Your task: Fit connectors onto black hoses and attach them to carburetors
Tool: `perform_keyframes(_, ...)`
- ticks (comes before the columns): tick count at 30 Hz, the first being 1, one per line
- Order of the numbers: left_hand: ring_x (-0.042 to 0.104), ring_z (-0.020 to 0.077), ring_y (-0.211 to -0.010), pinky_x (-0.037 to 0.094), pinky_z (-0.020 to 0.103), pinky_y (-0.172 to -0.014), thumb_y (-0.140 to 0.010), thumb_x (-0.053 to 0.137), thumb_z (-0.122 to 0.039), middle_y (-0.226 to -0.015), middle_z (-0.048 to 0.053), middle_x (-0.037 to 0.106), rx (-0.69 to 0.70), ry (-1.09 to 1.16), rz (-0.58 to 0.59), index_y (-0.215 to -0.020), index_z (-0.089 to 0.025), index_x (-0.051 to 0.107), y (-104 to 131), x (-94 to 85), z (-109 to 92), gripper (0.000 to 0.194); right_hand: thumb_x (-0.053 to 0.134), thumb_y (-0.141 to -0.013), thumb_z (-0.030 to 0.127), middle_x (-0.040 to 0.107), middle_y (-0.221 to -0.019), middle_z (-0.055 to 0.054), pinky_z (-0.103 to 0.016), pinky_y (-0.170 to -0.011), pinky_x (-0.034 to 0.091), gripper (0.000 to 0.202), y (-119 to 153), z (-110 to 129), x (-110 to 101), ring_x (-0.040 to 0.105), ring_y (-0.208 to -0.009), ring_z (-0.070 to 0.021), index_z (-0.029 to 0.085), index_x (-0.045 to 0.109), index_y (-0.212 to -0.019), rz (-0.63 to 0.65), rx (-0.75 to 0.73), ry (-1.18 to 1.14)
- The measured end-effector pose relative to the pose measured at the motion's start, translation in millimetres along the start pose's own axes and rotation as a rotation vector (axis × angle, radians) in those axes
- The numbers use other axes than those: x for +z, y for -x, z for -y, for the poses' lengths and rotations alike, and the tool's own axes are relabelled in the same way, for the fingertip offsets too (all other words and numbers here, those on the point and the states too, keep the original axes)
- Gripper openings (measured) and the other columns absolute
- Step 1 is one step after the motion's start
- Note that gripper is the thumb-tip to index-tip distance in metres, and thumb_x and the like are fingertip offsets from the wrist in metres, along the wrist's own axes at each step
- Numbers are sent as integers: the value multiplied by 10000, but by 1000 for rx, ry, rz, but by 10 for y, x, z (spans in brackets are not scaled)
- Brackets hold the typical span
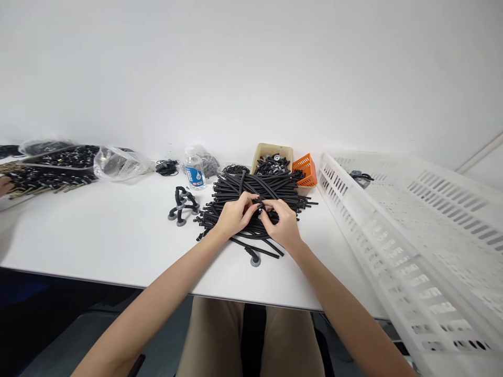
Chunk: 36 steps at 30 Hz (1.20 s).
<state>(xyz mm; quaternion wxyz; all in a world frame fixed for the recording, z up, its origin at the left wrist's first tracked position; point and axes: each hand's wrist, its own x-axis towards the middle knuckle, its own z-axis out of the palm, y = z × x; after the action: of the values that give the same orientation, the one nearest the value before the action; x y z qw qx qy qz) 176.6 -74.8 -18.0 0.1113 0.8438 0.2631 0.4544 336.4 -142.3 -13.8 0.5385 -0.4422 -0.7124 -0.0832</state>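
Over a large heap of black tubes (271,186), my two hands meet, fingertips almost touching. My left hand (234,213) pinches a small black part (260,206) between thumb and fingers. From the other side, my right hand (283,224) is closed on the same part. The fingers cover much of it, so its exact kind is hard to make out. Just in front of the heap stands a short black elbow piece with a grey round base (255,259). Left of the heap sits a small cluster of similar black pieces with grey discs (181,206).
Behind the heap are a beige bin (291,152) of black and grey parts, an orange basket (310,170) and a clear bottle (195,168). A large white slatted crate (365,225) borders the right. Far left, another person's hand (5,185) is by a tray (58,166) of black parts.
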Motion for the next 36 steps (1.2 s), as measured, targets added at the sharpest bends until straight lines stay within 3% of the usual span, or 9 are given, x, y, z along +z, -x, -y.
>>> perform_keyframes(16,621,128,-579,446,224,-588,-984,431,-293,-696,-17,648,36,-19,76,-1116,-188,530,-11,-48,-39,196,524,-879,151,676,-841,-52,-360,-790,508,159,-2,30,-2,608,-768,-194,193,608,-1007,18,-35,-41)
perform_keyframes(25,629,124,-575,466,224,-578,-964,440,-256,-711,10,677,221,-168,-139,-1054,-182,551,3,-80,-40,161,512,-876,128,688,-935,-62,-383,-822,516,241,6,34,-14,619,-844,-203,208,602,-1085,34,-76,-57)
perform_keyframes(29,616,130,-589,482,248,-595,-953,443,-273,-768,34,675,191,-320,-312,-1033,-181,550,50,-368,11,162,504,-885,123,687,-1001,-78,-398,-858,516,236,4,28,-26,626,-886,-204,205,606,-1081,0,-62,-77)
perform_keyframes(36,630,168,-709,492,287,-640,-947,459,-300,-990,98,668,-34,-566,-429,-1041,-179,550,177,-1391,440,179,475,-909,124,692,-987,-78,-403,-866,526,220,6,33,10,643,-932,-212,212,616,-1054,-4,-93,-96)
